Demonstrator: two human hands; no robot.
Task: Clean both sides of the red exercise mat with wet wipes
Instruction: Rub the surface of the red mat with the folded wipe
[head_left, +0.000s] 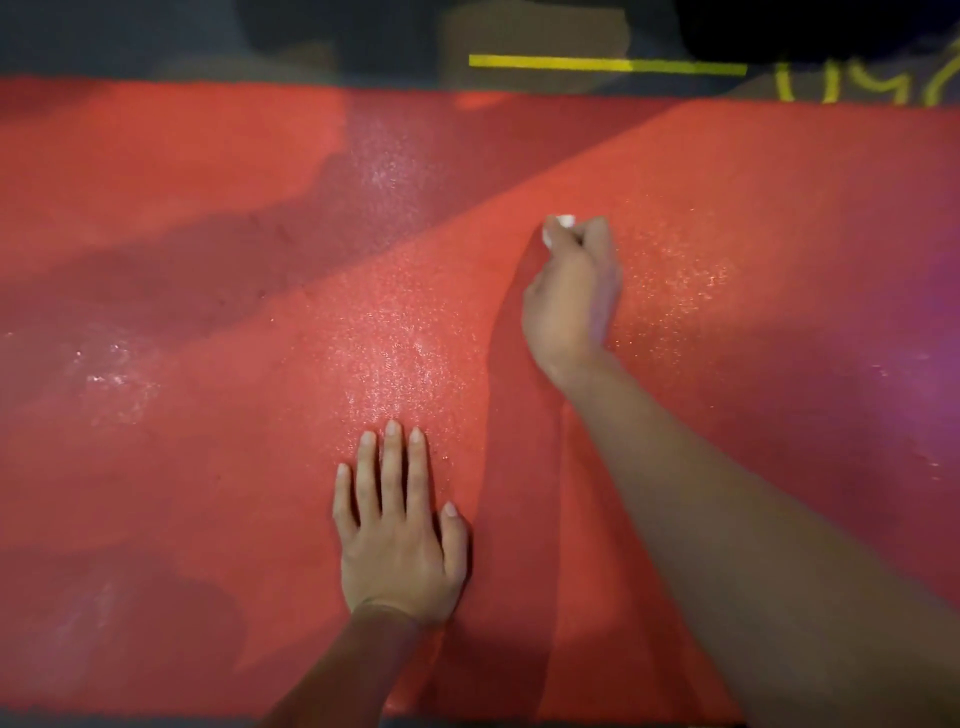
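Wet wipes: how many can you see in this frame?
1. The wet wipe is bunched in the right hand on the red mat; the left hand lies flat, holding none. Others may lie outside the view.

Left hand (397, 530) lies flat, fingers straight and slightly spread — right hand (571, 291), arm outstretched, is curled into a fist.

dark floor (130, 41), yellow line (602, 64), yellow markings (862, 88)

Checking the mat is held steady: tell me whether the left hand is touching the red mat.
Touching. The head view shows the left hand lying flat, fingers straight, pressed on the red mat with no gap visible under it.
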